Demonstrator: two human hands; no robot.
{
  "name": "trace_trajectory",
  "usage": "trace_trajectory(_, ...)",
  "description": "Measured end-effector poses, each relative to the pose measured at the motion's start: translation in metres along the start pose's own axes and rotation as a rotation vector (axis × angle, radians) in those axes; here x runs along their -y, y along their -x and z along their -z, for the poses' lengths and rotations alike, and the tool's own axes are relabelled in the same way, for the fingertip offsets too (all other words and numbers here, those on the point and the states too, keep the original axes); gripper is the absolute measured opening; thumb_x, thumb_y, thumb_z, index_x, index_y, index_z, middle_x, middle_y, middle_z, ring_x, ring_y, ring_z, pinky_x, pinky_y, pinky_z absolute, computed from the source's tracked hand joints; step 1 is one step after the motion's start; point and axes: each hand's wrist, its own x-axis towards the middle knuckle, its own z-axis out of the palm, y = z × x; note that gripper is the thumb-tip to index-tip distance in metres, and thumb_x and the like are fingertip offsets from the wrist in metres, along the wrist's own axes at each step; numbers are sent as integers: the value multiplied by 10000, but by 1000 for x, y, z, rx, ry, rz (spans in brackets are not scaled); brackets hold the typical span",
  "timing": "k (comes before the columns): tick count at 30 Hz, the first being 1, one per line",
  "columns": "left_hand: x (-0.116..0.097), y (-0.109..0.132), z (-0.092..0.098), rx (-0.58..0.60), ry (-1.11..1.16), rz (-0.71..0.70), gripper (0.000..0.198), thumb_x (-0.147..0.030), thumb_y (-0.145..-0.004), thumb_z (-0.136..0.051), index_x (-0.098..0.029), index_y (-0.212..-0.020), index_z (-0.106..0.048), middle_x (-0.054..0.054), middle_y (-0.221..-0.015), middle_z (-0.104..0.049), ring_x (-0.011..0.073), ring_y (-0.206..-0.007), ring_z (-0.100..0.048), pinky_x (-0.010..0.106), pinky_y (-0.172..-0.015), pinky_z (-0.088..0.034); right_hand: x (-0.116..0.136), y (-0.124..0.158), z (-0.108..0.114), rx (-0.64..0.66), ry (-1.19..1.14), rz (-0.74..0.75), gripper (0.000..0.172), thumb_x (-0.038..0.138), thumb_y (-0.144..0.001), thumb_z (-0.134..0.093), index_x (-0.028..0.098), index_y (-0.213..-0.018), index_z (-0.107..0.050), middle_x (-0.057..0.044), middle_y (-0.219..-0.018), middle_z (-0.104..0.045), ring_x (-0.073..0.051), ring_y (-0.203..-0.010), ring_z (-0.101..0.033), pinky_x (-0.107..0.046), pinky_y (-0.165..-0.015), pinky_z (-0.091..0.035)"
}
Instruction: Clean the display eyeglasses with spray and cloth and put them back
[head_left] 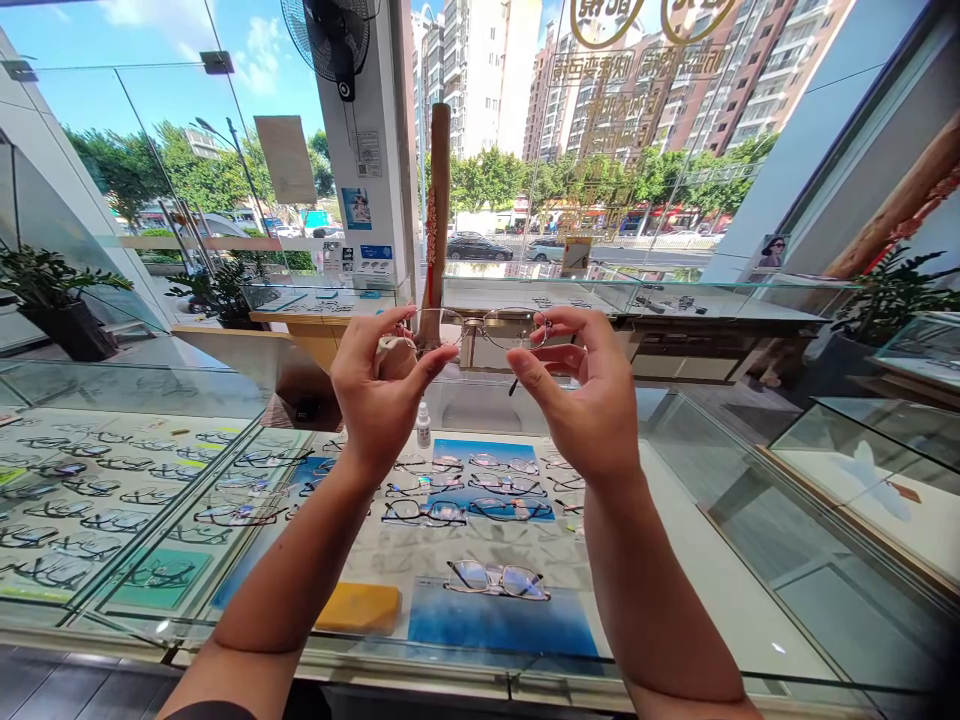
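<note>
Both hands pinch the glasses (pixel 480 328) level, left hand (pixel 382 385) and right hand (pixel 581 390) at opposite ends.

Bright daylight through windows; glass glare; edges warped.

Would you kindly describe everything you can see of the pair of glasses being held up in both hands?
The glasses have a thin, metal-looking frame with two clear lenses joined by a slim bridge. They are held level in the air above the glass counter, lenses facing the wearer. The left hand pinches the left end, the right hand the right end, fingers at the rims. A dark temple tip hangs below the right side. Finer detail is too small to tell.
</note>
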Motion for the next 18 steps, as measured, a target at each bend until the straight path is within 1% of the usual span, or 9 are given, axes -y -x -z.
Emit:
trace_trajectory(3,-2,-2,0,-19,9,-35,488,-493,-801,-962,-251,-1188,-787,21,-999,-737,190,-917,-710,338,-847,-596,1,0,0,5,7,0,443,550,-889,-847,290,-1210,-686,-30,-1137,-724,-195,-860,-784,-368,-792,-640)
trace_trajectory(5,-3,-3,1,-8,21,-27,486,-491,-811,-955,-253,-1200,-787,25,-1002,-748,193,-927,-719,342,-862,-601,1,0,1,8,8,1,441,545,-887,-851,293,-1209,-686,-30,-1136,-727,-197,-862,-785,-366,-786,-638)
trace_trajectory(9,-3,-2,0,7,37,-17,492,-471,-818,-956,-250,-1221,-780,43,-1035,-768,199,-952,-732,338,-844,-615,1,-1,1,8,15,-3,439,547,-886,-854,295,-1203,-686,-37,-1147,-742,-208,-884,-790,-361,-770,-641)
trace_trajectory(12,-3,-2,-1,6,93,0,528,-462,-806,-969,-249,-1241,-756,53,-1053,-779,182,-911,-733,314,-780,-614,0,-1,2,2,16,-3,433,551,-898,-840,295,-1208,-681,-47,-1172,-745,-214,-907,-788,-363,-776,-651)
trace_trajectory(15,-4,-2,-1,-25,115,0,512,-455,-797,-977,-259,-1211,-750,49,-1042,-788,169,-861,-725,301,-731,-598,-2,-3,4,9,3,21,419,550,-913,-825,298,-1214,-677,-51,-1193,-744,-218,-944,-782,-372,-803,-662)
trace_trajectory(18,-4,-3,0,-54,69,-28,473,-454,-802,-972,-266,-1182,-763,45,-1051,-792,175,-867,-720,311,-742,-592,-2,-3,5,23,-4,38,406,544,-920,-822,300,-1214,-684,-49,-1200,-750,-219,-959,-781,-378,-812,-666)
